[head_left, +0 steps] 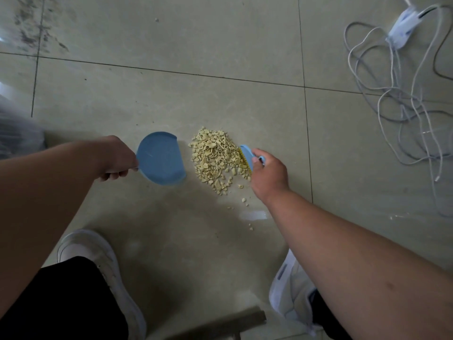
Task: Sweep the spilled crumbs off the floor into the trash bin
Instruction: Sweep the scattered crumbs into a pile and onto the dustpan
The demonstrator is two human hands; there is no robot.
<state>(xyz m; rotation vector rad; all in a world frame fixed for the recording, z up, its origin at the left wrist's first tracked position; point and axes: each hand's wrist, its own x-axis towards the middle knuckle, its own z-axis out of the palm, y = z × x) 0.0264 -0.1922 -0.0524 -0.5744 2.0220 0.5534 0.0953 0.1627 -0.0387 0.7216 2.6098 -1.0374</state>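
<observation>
A heap of pale yellow crumbs [215, 158] lies on the tiled floor at the centre. My left hand [115, 158] grips the handle of a small blue dustpan [160, 161], whose open edge faces the heap from the left with a narrow gap between them. My right hand [267, 174] grips a small blue hand brush [246, 155] with yellow bristles, which touch the right side of the heap. A few stray crumbs [245, 201] trail toward my right foot.
A clear plastic bag over something dark [14, 128] shows at the left edge. Tangled grey cables [402, 99] and a white power strip [404, 28] lie at the upper right. My white shoes [98, 256] stand below, with a dark wooden piece [228, 322] between them.
</observation>
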